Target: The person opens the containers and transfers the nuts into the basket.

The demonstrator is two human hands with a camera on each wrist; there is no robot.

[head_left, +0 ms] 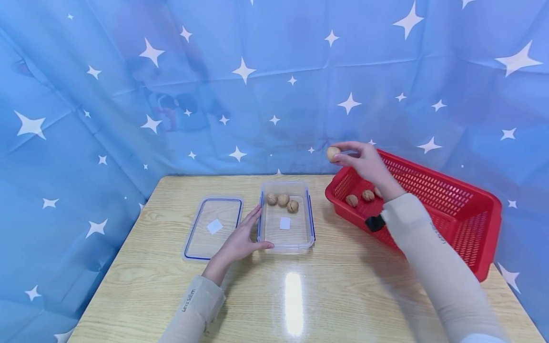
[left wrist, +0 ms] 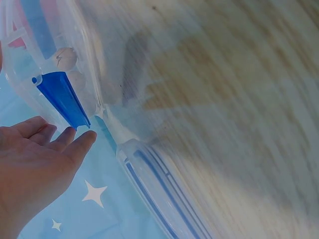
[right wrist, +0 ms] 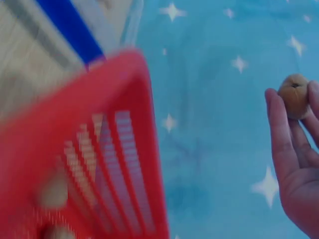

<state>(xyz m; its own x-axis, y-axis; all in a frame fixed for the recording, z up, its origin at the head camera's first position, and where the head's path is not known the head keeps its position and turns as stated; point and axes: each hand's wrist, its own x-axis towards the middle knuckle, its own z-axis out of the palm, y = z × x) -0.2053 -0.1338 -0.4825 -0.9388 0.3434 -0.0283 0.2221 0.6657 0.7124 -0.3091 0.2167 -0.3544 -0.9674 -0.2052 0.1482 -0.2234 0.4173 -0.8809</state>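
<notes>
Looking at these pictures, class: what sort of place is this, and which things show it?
Probably a staged recording corner rather than a kitchen: a star-printed blue cloth hangs as backdrop on every side, and the wooden table carries only a clear container, its lid and a red basket of walnuts.

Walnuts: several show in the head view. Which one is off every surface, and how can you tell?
The walnut pinched in the right hand's fingertips, raised above the red basket. The others lie in the basket or the clear container.
</notes>
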